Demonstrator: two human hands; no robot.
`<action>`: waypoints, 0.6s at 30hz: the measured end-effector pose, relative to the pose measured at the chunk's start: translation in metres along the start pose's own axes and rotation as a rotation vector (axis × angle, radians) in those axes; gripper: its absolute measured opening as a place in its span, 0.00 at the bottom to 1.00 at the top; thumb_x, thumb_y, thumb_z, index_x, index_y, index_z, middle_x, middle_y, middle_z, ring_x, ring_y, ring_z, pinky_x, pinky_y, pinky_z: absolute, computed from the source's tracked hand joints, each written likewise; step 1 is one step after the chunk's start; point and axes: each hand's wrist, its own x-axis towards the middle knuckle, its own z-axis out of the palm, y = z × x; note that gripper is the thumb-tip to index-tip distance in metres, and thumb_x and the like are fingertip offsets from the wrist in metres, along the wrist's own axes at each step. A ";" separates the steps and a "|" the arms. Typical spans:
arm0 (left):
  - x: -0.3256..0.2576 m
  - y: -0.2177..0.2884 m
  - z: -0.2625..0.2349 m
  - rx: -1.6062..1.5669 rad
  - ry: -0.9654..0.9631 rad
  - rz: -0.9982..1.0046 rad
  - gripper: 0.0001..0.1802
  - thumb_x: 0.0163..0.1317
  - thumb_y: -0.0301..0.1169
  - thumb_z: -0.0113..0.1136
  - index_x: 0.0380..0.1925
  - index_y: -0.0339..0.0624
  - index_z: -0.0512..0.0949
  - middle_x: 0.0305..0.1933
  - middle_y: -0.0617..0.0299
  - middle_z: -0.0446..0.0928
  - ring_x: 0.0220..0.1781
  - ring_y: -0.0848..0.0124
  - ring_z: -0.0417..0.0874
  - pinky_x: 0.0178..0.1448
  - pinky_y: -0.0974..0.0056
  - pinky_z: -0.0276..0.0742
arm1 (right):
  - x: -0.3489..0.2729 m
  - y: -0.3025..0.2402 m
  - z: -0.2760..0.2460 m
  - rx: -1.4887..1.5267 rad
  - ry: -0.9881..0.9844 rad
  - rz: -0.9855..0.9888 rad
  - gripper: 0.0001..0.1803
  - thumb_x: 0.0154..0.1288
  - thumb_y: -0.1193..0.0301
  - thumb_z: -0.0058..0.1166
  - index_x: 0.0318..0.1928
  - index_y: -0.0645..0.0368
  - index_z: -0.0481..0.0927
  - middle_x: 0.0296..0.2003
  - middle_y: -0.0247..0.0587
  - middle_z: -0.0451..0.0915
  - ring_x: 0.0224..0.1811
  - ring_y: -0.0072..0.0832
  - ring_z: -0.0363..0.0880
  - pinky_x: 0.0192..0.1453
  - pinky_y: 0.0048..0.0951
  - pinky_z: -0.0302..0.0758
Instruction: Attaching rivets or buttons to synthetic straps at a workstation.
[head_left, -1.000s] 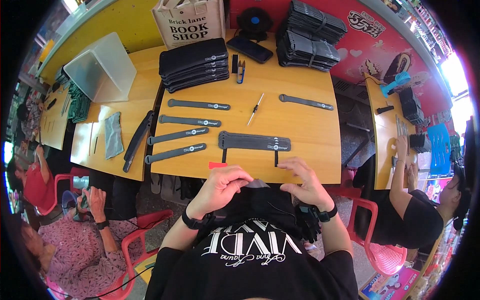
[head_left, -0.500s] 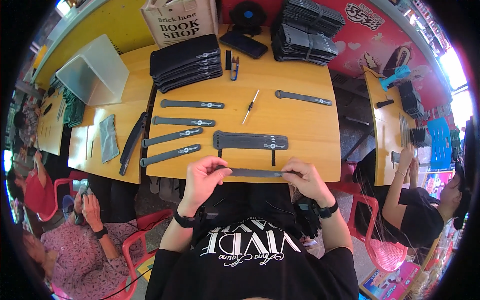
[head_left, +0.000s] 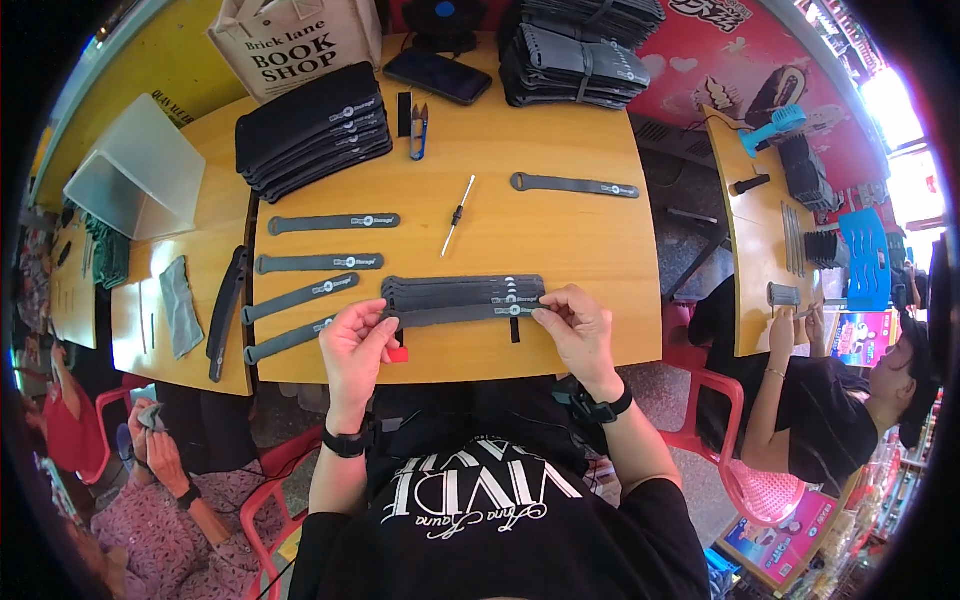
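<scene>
"One grey strap (head_left: pixel 450 315), who's got it?"
"L hand (head_left: pixel 352 345) pinches one end, R hand (head_left: pixel 578 335) the other; it's btwn them, at near edge of strap stack (head_left: pixel 445 290). Touching? Can't tell."
"Any print?"
"Yep: white lettering + round logo, nr R hand. Similar on loose straps (head_left: pixel 335 224) beyond L hand. Tote bag (head_left: pixel 300 45) further off has dark lettering."
</scene>
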 end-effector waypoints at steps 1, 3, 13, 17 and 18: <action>0.001 -0.001 0.000 0.000 -0.001 -0.007 0.13 0.59 0.17 0.60 0.45 0.30 0.77 0.31 0.61 0.79 0.24 0.79 0.79 0.23 0.78 0.70 | 0.001 0.002 0.001 -0.018 0.015 -0.045 0.07 0.56 0.84 0.62 0.35 0.63 0.81 0.25 0.32 0.75 0.25 0.17 0.72 0.29 0.19 0.70; 0.005 -0.003 0.001 -0.009 0.037 -0.024 0.13 0.59 0.17 0.61 0.45 0.30 0.76 0.30 0.61 0.79 0.23 0.80 0.79 0.22 0.79 0.69 | 0.001 0.000 0.002 -0.039 0.009 -0.039 0.07 0.56 0.84 0.61 0.35 0.62 0.81 0.25 0.32 0.74 0.24 0.17 0.72 0.28 0.19 0.70; 0.005 0.000 0.004 0.010 0.078 -0.050 0.14 0.59 0.17 0.61 0.46 0.30 0.76 0.29 0.61 0.79 0.23 0.79 0.78 0.21 0.78 0.69 | 0.001 0.009 0.002 0.036 0.046 0.052 0.10 0.57 0.87 0.57 0.39 0.64 0.77 0.26 0.30 0.76 0.25 0.11 0.72 0.26 0.14 0.67; 0.006 0.000 0.004 0.007 0.081 -0.064 0.14 0.59 0.16 0.61 0.46 0.30 0.76 0.29 0.61 0.78 0.23 0.79 0.78 0.21 0.78 0.69 | 0.001 0.011 0.003 0.042 0.069 0.045 0.11 0.56 0.87 0.57 0.38 0.63 0.76 0.26 0.31 0.76 0.25 0.11 0.72 0.26 0.14 0.68; 0.006 -0.001 0.004 0.008 0.083 -0.061 0.14 0.59 0.16 0.61 0.46 0.29 0.76 0.29 0.61 0.78 0.22 0.79 0.78 0.21 0.78 0.69 | 0.001 0.011 0.003 0.031 0.070 0.049 0.11 0.56 0.87 0.58 0.38 0.62 0.76 0.26 0.30 0.76 0.24 0.11 0.72 0.25 0.14 0.68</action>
